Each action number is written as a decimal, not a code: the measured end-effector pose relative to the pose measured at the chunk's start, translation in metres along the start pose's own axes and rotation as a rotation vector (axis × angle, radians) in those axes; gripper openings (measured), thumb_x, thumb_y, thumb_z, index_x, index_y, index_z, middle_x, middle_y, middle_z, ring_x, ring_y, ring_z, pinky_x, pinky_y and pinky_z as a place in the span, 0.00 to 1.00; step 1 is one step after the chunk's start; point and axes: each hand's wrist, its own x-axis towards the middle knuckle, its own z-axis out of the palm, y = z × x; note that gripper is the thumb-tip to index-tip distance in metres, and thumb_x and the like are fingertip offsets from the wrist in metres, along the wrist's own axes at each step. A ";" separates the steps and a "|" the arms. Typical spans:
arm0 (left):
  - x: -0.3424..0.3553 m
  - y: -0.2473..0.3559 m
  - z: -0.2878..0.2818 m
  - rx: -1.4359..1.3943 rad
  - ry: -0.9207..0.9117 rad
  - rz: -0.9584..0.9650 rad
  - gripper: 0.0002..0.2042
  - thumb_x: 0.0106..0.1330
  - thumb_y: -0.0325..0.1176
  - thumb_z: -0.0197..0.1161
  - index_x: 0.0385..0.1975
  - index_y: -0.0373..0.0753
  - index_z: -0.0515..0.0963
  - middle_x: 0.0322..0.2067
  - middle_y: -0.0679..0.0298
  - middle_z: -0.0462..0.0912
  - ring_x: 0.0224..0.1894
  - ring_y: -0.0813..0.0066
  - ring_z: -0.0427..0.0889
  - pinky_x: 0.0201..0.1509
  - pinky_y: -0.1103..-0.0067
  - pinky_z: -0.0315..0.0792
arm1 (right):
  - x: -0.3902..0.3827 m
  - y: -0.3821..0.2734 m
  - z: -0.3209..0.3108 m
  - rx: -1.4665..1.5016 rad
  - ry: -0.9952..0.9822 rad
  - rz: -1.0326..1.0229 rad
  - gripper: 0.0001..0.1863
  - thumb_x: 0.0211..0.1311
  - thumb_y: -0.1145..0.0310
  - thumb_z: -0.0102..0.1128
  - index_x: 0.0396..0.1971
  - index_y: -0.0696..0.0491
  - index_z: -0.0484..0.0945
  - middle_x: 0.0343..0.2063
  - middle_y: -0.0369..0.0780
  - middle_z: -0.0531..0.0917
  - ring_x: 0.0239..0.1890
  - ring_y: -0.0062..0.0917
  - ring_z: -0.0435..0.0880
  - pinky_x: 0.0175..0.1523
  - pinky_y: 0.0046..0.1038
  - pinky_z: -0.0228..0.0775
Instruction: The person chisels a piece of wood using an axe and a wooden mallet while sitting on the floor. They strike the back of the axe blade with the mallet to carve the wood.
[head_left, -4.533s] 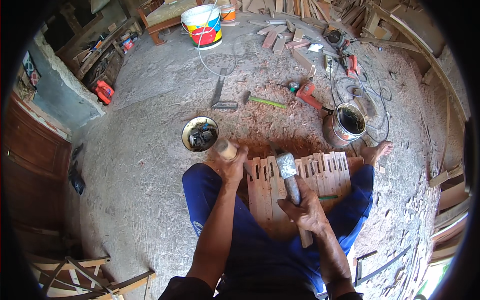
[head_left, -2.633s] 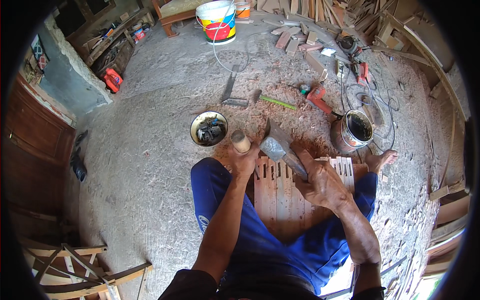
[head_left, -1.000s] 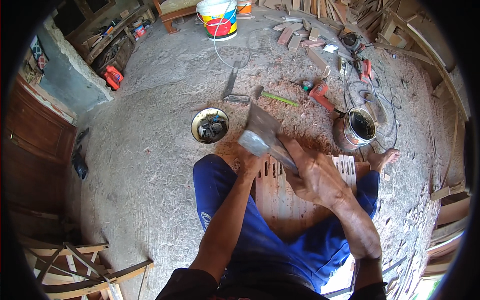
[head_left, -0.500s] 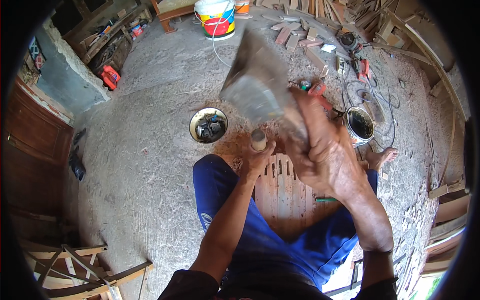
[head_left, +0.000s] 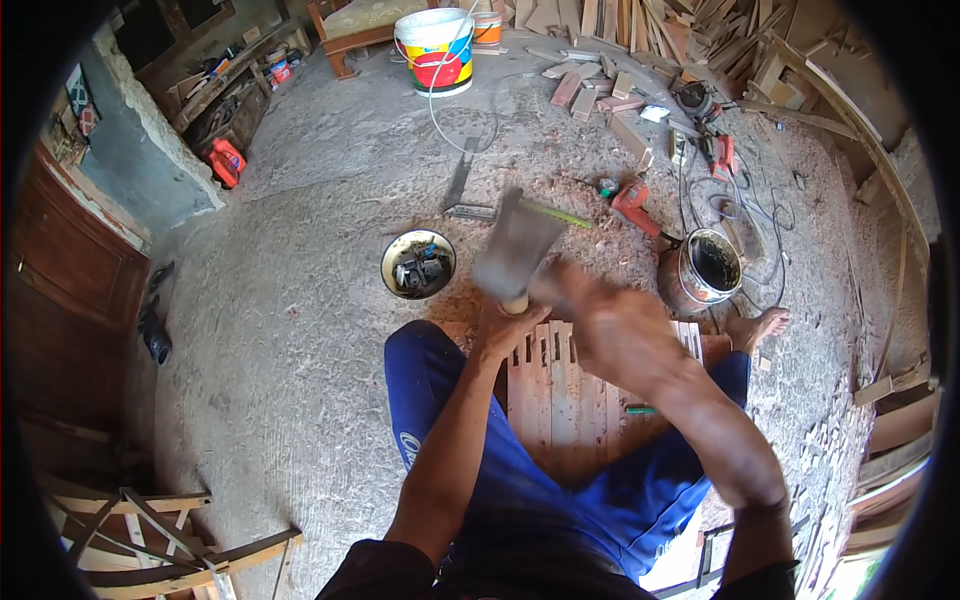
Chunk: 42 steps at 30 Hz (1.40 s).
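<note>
My left hand (head_left: 503, 330) is closed round a chisel, whose rounded wooden handle end (head_left: 516, 305) sticks up out of the fist; its blade is hidden below. In my right hand (head_left: 628, 335), smeared by motion but wrapped round its handle, is a wooden mallet (head_left: 522, 240). The mallet's broad head is right over the chisel's end; whether they touch I cannot tell. Between my knees lie several pale reddish wooden strips (head_left: 560, 400), side by side, with slots cut near their far ends. A short green stick (head_left: 641, 409) rests on them.
Beyond my left knee stands a bowl (head_left: 391, 248) of dark metal parts. On the right are a dirty paint bucket (head_left: 685, 285), a red power drill (head_left: 632, 205) and tangled cables. A try square (head_left: 464, 180) and a yellow-green strip (head_left: 558, 214) lie ahead. Wood offcuts (head_left: 585, 95) are strewn farther off.
The mallet has swung down from its raised place to just over the chisel's end. My left hand stays closed round the chisel. The square and drill behind the mallet have come into sight.
</note>
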 end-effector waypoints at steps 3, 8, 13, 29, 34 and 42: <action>-0.010 0.003 0.002 -0.117 0.077 0.113 0.14 0.55 0.21 0.72 0.42 0.35 0.80 0.40 0.63 0.85 0.41 0.75 0.84 0.45 0.77 0.78 | 0.001 0.026 0.015 -0.055 -0.001 -0.097 0.33 0.53 0.78 0.55 0.64 0.54 0.63 0.32 0.54 0.84 0.32 0.51 0.86 0.40 0.48 0.78; -0.039 0.014 0.002 0.396 0.192 0.276 0.08 0.55 0.24 0.71 0.32 0.37 0.78 0.33 0.64 0.85 0.36 0.75 0.84 0.40 0.76 0.77 | -0.033 0.012 0.020 0.417 -0.027 0.071 0.32 0.54 0.76 0.56 0.63 0.57 0.64 0.30 0.59 0.84 0.36 0.54 0.86 0.44 0.49 0.77; -0.003 0.016 -0.015 -0.041 0.326 0.154 0.10 0.57 0.21 0.71 0.29 0.38 0.74 0.26 0.67 0.79 0.23 0.82 0.77 0.25 0.81 0.70 | -0.048 0.014 0.028 0.623 0.060 0.248 0.31 0.57 0.72 0.61 0.63 0.55 0.67 0.26 0.50 0.82 0.30 0.41 0.86 0.37 0.41 0.74; -0.012 0.004 -0.015 -0.180 0.324 0.084 0.12 0.56 0.19 0.69 0.34 0.39 0.73 0.24 0.67 0.77 0.21 0.81 0.75 0.22 0.82 0.69 | -0.045 0.010 0.024 0.563 0.003 0.224 0.34 0.55 0.73 0.61 0.65 0.56 0.64 0.28 0.54 0.84 0.32 0.48 0.87 0.39 0.42 0.75; -0.013 -0.007 -0.015 -0.081 0.315 0.236 0.09 0.57 0.25 0.72 0.34 0.37 0.78 0.26 0.68 0.81 0.26 0.81 0.78 0.27 0.79 0.71 | -0.022 -0.006 -0.008 0.277 0.039 -0.101 0.35 0.55 0.79 0.54 0.67 0.59 0.60 0.28 0.56 0.84 0.31 0.49 0.86 0.39 0.46 0.78; -0.018 -0.063 -0.015 0.185 0.251 0.225 0.13 0.56 0.26 0.71 0.41 0.36 0.80 0.38 0.63 0.83 0.43 0.69 0.82 0.48 0.72 0.75 | -0.009 -0.010 -0.021 -0.029 -0.051 -0.199 0.34 0.54 0.76 0.58 0.64 0.56 0.62 0.33 0.49 0.84 0.33 0.45 0.86 0.40 0.44 0.80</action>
